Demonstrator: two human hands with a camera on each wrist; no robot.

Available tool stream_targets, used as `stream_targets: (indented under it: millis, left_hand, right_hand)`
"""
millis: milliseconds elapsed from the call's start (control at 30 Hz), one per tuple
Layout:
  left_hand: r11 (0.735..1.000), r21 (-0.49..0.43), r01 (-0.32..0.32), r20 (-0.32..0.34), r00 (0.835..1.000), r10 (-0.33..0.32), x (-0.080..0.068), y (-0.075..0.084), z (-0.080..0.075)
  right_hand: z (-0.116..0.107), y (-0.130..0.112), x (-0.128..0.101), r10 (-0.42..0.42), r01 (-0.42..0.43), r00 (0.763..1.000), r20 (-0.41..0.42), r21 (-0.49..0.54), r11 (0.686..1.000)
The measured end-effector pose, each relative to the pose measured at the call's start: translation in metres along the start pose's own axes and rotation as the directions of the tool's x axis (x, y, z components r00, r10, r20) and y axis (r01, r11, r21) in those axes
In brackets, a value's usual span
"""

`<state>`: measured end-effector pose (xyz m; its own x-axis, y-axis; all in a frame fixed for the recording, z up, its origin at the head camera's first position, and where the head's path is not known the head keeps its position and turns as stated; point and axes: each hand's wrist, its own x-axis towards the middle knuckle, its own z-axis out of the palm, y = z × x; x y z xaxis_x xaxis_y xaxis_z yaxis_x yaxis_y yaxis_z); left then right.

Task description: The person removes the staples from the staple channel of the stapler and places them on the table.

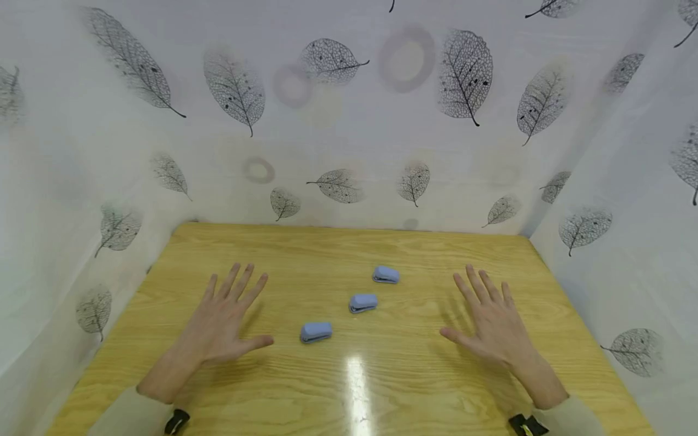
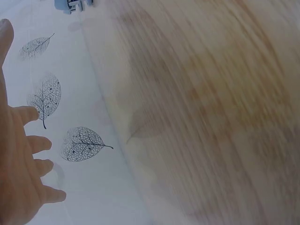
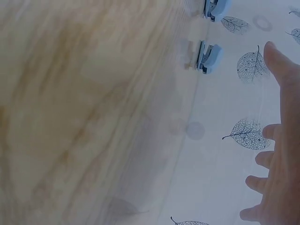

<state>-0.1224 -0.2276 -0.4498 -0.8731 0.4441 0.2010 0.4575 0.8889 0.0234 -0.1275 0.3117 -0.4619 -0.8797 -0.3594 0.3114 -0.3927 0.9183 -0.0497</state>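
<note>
On the wood-grain tabletop [image 1: 294, 387] we see the middle stapler [image 1: 363, 303], pale blue, with the front stapler [image 1: 316, 332] nearer us to its left and the back stapler [image 1: 386, 275] beyond it to its right. Well apart from the middle stapler, our left hand [image 1: 218, 330] hovers to its left and our right hand [image 1: 495, 327] to its right, both empty, fingers spread.
</note>
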Motion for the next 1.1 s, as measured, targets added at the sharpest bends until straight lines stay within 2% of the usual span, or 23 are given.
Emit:
stream_targets:
  millis: [533,767,933,1100]
  left_hand:
    - [1.0,0.005,0.002,0.01,1.0,-0.002,-0.002,-0.004,-0.003]
    - [1.0,0.011,-0.01,-0.011,1.0,0.01,-0.004,-0.005,-0.003]
    - [0.999,0.001,-0.035,-0.023,0.999,0.035,-0.005,-0.001,-0.002]
    - [0.999,-0.002,-0.049,-0.018,0.999,0.049,-0.008,0.008,-0.003]
  right_hand:
    - [0.003,-0.005,0.0,0.001,-0.001,1.0,-0.016,-0.014,1.0]
    - [0.002,-0.012,0.001,0.0,0.0,1.0,-0.007,-0.003,1.0]
    - [0.0,-0.025,0.007,-0.038,0.038,0.999,0.001,0.001,0.999]
    - [0.004,-0.043,0.017,-0.115,0.115,0.993,-0.01,-0.018,0.993]
